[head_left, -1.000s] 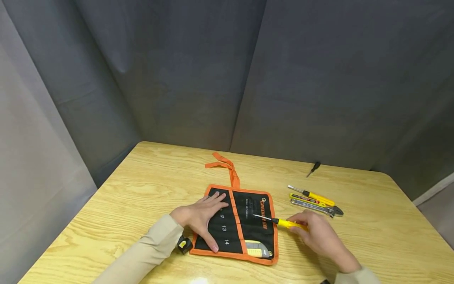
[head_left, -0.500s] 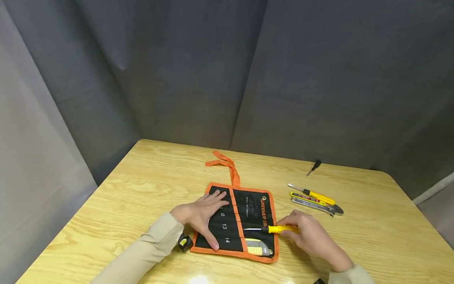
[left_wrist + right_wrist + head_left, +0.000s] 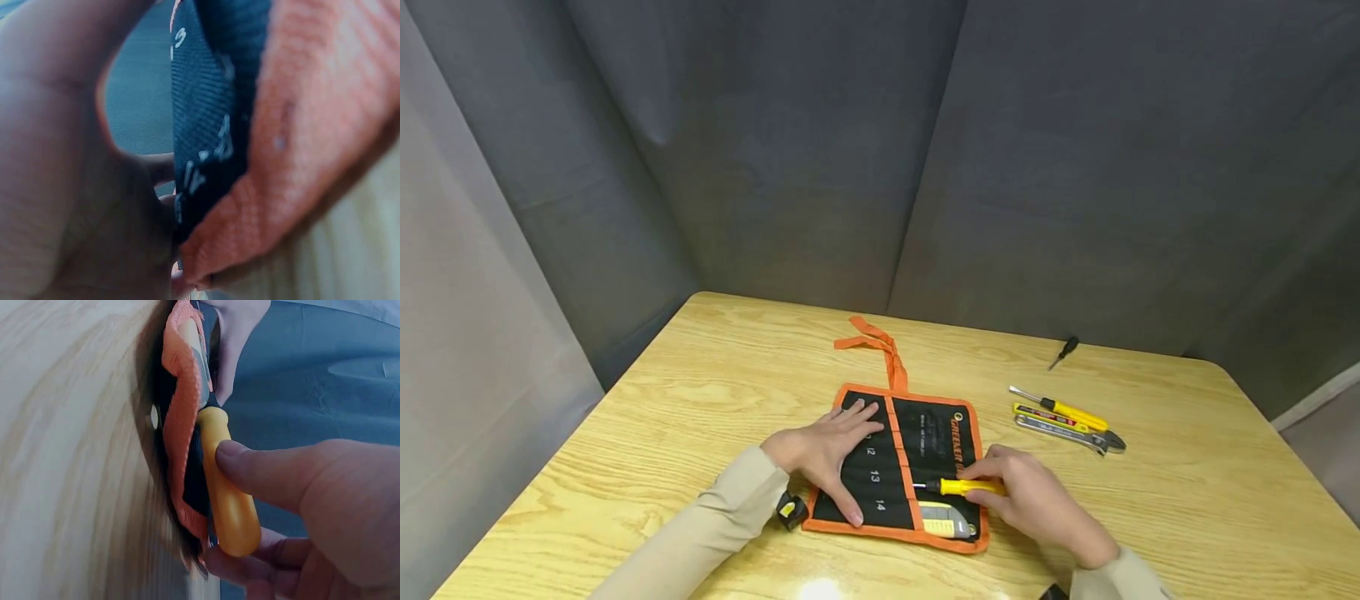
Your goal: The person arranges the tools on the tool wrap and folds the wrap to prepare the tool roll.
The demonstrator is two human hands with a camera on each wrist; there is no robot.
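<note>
A black tool roll [image 3: 925,433] with orange trim lies unrolled on the table, its pockets numbered. My left hand [image 3: 827,450] rests on its left part with fingers spread, and the left wrist view shows the numbered pocket cloth [image 3: 206,112] close by. My right hand [image 3: 1022,500] pinches the yellow handle of a screwdriver [image 3: 958,487] between thumb and fingers. The shaft points left, its tip hidden in a pocket by the orange edge. Just below it a utility knife [image 3: 943,521] sits in the end pocket. In the right wrist view the screwdriver handle [image 3: 228,481] lies over the orange trim.
Right of the roll lie a second yellow screwdriver [image 3: 1075,415], a yellow snap-off cutter [image 3: 1037,412] and an adjustable wrench [image 3: 1060,432]. A small black screwdriver [image 3: 1063,352] is farther back. Orange ties [image 3: 880,346] stretch behind the roll. A dark curtain [image 3: 880,167] hangs behind the table.
My right hand has moved left with the screwdriver, lining it up above the utility knife, and its shaft has slid into the pocket. My left hand has stayed in place.
</note>
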